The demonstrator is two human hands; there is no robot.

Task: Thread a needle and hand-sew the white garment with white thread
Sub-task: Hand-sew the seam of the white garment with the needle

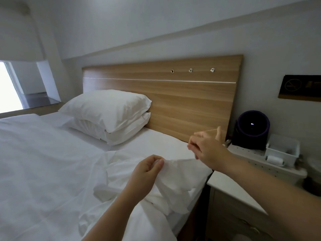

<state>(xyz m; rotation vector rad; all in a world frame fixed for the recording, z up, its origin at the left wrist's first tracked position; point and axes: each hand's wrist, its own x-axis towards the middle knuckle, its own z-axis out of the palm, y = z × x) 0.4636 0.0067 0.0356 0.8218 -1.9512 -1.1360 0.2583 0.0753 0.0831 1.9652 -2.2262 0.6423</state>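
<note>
The white garment (175, 173) is pinched by the left hand (147, 169) at centre frame, and the thread (211, 130) is held taut, pinched by the right hand (206, 146); if overpulled, the fabric could be puckered.

White garment (175, 178), white pillows (107, 108) — wood-grain headboard (173, 94), purple-black speaker (251, 129)

A wide light-brown wood-grain headboard (173, 94) with a thin silver line stands against pale grey walls (156, 23). In front of it lies a white-sheeted bed (43, 162), with two stacked white pillows (107, 108) at the headboard's left end. Left of the headboard, daylight glares from a window recess (7, 87). Right of it stands a white bedside cabinet (231, 193), below a dark rectangular wall plaque (300, 87).
</note>
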